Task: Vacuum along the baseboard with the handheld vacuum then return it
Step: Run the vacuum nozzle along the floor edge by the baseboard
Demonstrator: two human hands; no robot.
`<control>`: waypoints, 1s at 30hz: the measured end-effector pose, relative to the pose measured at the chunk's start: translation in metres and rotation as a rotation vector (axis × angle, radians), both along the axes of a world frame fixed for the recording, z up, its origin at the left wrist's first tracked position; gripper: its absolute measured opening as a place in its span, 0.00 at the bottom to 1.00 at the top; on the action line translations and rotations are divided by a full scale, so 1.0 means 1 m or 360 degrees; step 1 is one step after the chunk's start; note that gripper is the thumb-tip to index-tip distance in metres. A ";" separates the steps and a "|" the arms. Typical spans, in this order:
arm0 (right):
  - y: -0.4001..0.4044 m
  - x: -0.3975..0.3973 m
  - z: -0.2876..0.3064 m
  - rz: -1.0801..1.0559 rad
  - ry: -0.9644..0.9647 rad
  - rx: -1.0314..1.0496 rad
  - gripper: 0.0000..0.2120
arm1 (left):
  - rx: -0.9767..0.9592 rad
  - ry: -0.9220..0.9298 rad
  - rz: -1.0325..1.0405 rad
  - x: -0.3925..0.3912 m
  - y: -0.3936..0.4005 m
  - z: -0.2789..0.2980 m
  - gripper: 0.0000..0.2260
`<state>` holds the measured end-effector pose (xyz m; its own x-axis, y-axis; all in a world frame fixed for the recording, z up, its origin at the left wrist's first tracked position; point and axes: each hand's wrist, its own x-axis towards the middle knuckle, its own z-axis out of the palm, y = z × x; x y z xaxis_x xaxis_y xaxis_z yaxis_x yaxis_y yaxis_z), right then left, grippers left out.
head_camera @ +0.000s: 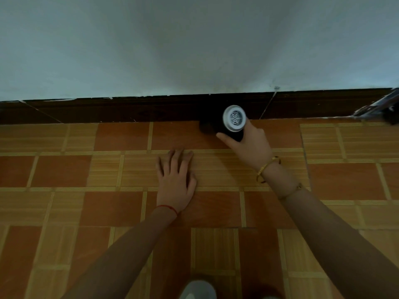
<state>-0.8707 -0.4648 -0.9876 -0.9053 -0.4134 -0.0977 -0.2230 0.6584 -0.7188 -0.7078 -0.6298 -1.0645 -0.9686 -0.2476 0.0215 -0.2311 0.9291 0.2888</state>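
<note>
The handheld vacuum [232,123] is a small black body with a round white vented end cap facing me. Its dark front end presses against the dark brown baseboard [129,110] where wall and floor meet. My right hand [250,145] is shut around the vacuum's body from below and the right. My left hand [176,180] lies flat on the floor tiles, fingers spread, palm down, a short way in front of the baseboard and left of the vacuum. The nozzle tip is hidden in shadow.
The pale blue-grey wall [194,44] rises above the baseboard. Orange and tan patterned floor tiles [64,169] fill the foreground. A metallic object [380,106] lies at the far right by the baseboard. A light grey shape [198,290] shows at the bottom edge.
</note>
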 end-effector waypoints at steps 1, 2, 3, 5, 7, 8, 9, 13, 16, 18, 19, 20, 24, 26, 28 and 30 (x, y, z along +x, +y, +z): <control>-0.009 0.001 0.000 0.0049 0.0007 0.0000 0.36 | -0.0004 0.0003 0.0001 0.000 0.000 0.000 0.23; -0.018 0.002 0.000 0.0096 0.0017 0.0004 0.38 | -0.0007 0.0008 0.0001 0.000 0.000 0.000 0.23; -0.026 0.003 0.000 0.0136 0.0020 0.0015 0.38 | -0.0007 0.0010 -0.0001 0.000 0.000 0.000 0.23; -0.037 0.003 0.001 0.0183 0.0030 0.0046 0.37 | -0.0003 0.0012 -0.0003 0.001 -0.001 -0.001 0.24; -0.036 0.003 0.000 0.0174 0.0022 0.0028 0.37 | -0.0005 0.0008 -0.0003 0.001 -0.001 -0.001 0.24; -0.032 0.003 0.000 0.0143 0.0010 0.0006 0.37 | -0.0007 0.0002 -0.0005 0.001 -0.001 -0.001 0.24; -0.024 0.002 -0.001 0.0104 0.0002 -0.0011 0.37 | -0.0009 -0.0002 -0.0006 0.001 -0.001 -0.001 0.24; 0.018 -0.004 -0.002 -0.0079 -0.0011 0.0019 0.33 | 0.0004 -0.0008 0.0002 0.001 0.000 0.000 0.23; 0.047 -0.004 -0.001 -0.0243 0.0021 0.0020 0.32 | 0.0016 -0.0007 0.0004 0.001 0.000 0.000 0.23; 0.054 -0.001 -0.001 -0.0315 0.0008 -0.0008 0.33 | 0.0017 -0.0007 0.0005 0.001 0.000 0.000 0.23; 0.054 0.001 -0.001 -0.0320 0.0013 -0.0015 0.33 | 0.0015 -0.0007 0.0004 0.001 0.001 0.000 0.23; 0.051 0.003 0.000 -0.0307 0.0022 -0.0011 0.33 | 0.0008 -0.0007 0.0002 0.001 0.001 0.000 0.23; 0.027 0.006 0.000 -0.0149 -0.0006 0.0006 0.33 | 0.0001 -0.0008 -0.0009 0.001 -0.001 0.000 0.24; 0.026 0.003 0.002 -0.0129 0.0003 0.0008 0.33 | 0.0000 -0.0011 -0.0007 0.001 0.000 0.000 0.24; 0.036 -0.001 0.002 -0.0174 0.0015 0.0009 0.32 | -0.0010 -0.0015 -0.0007 0.001 0.000 -0.001 0.24; 0.054 -0.004 0.001 -0.0263 0.0034 0.0019 0.31 | -0.0022 -0.0025 -0.0005 0.002 -0.001 -0.001 0.24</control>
